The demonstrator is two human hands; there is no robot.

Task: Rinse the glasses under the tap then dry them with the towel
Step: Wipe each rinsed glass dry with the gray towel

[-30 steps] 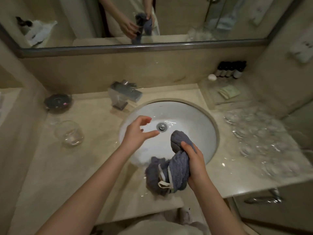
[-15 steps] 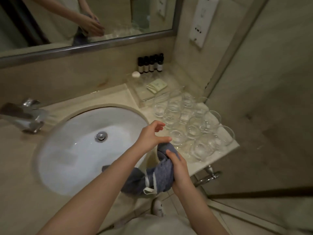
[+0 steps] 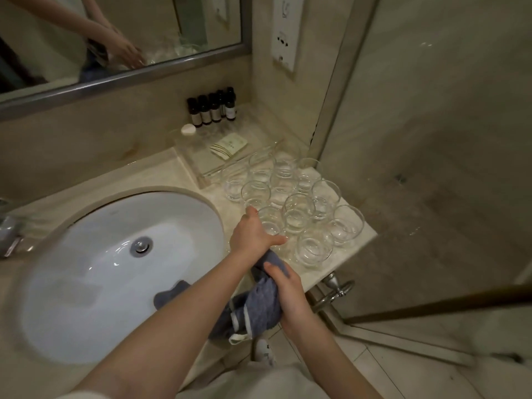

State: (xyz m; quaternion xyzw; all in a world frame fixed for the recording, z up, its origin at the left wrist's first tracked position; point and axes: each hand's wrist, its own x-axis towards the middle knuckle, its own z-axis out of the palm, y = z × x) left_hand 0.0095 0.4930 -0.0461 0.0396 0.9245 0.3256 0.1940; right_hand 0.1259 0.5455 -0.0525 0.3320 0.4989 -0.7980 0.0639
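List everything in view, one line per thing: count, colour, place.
glasses: about a dozen, clear, clustered on counter right of sink
towel: one, blue-grey, in right hand
sink: one, white, set in counter
counter: one, beige
tap: one, metal, left edge
bottles: about five, dark, against back wall
tray: one, clear, below bottles
mirror: one, above counter
left hand: open, reaching a glass
right hand: gripping towel

tap [image 3: 8, 234]: cut by left edge, blurred | towel [image 3: 253, 309]: partly hidden under left forearm
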